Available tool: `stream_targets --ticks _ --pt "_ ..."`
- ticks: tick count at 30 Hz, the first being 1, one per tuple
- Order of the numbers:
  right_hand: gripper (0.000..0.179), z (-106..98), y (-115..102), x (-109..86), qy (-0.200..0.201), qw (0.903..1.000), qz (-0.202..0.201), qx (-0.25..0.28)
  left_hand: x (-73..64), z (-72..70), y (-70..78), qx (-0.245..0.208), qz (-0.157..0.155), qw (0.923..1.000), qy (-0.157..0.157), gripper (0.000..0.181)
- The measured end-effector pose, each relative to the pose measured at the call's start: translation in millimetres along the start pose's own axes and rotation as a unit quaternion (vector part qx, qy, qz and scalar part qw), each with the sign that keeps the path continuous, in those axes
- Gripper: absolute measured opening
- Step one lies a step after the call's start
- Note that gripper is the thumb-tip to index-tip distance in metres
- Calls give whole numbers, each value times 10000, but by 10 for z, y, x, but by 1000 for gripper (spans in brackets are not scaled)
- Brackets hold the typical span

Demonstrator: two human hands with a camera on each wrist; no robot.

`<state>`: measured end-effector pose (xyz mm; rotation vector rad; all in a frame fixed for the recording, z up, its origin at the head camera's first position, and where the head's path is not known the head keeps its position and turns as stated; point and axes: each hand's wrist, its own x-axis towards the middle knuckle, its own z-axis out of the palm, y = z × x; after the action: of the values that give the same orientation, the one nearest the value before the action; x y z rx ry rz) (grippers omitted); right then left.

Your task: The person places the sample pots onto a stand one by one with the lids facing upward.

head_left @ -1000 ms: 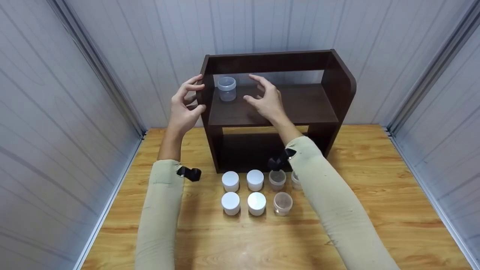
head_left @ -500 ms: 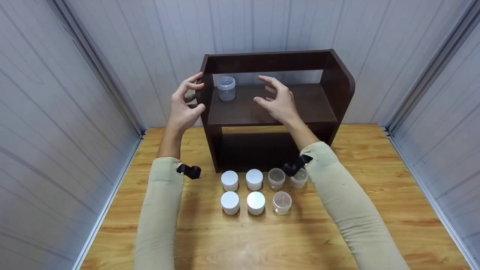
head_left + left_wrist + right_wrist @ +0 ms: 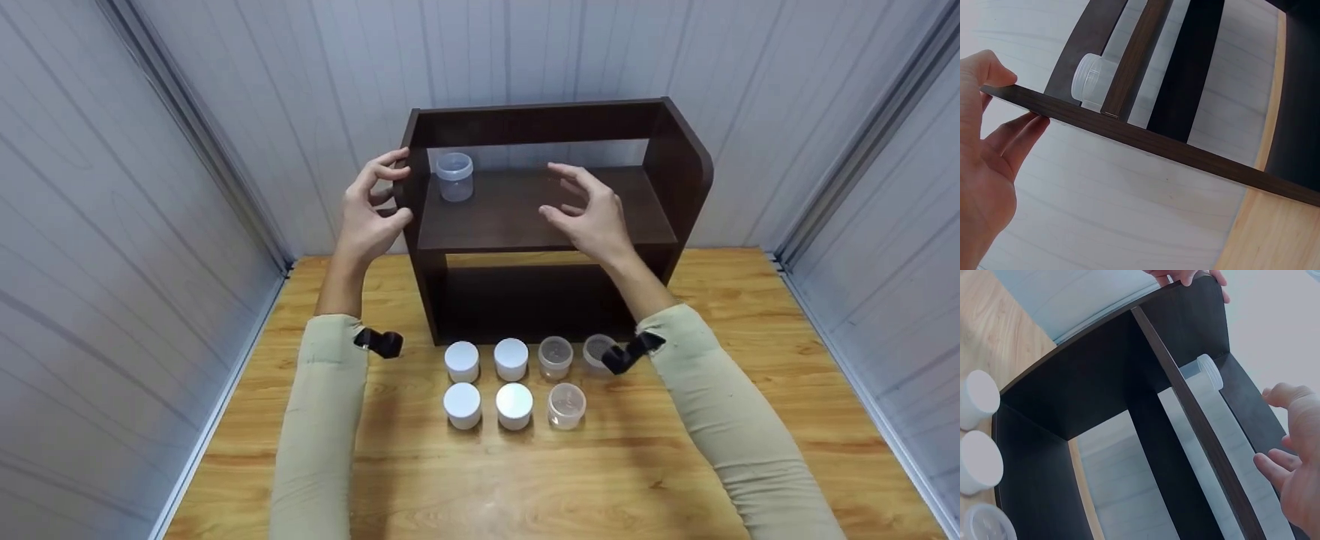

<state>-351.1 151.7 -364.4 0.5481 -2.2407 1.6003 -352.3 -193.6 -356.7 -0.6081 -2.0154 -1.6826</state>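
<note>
A dark brown two-tier shelf (image 3: 547, 217) stands against the back wall. At its left end my left hand (image 3: 371, 206) grips the side panel (image 3: 1145, 138), with the thumb on one face and the fingers on the other in the left wrist view. On the upper board sits a clear plastic jar (image 3: 454, 178), upright in the left back corner. My right hand (image 3: 596, 214) hovers over the upper board, right of the jar, its fingers spread and holding nothing. The right wrist view shows that jar (image 3: 1203, 373) apart from the fingertips.
In front of the shelf stand several white-lidded jars (image 3: 463, 405) on the left and 3 clear jars (image 3: 566, 406) on the right, in two rows on the wooden table (image 3: 480, 487). Pale panel walls (image 3: 862, 225) enclose the table at the back and sides.
My right hand has moved to the right over the upper board, away from the clear jar. The left hand keeps its grip on the side panel, and the jar has stayed put.
</note>
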Motion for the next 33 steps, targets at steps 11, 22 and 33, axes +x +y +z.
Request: stream_targets --ticks 11,22,33 --pt "61 -276 10 -229 -31 9994 -202 -288 -21 -26 22 -52 -74 10000 31 42" --pt "58 -587 46 -506 -81 9976 -374 -583 -30 -24 17 -120 -18 9999 37 41" --pt "58 -742 125 -798 17 9971 -508 -561 -29 -29 8 -8 36 10000 46 42"
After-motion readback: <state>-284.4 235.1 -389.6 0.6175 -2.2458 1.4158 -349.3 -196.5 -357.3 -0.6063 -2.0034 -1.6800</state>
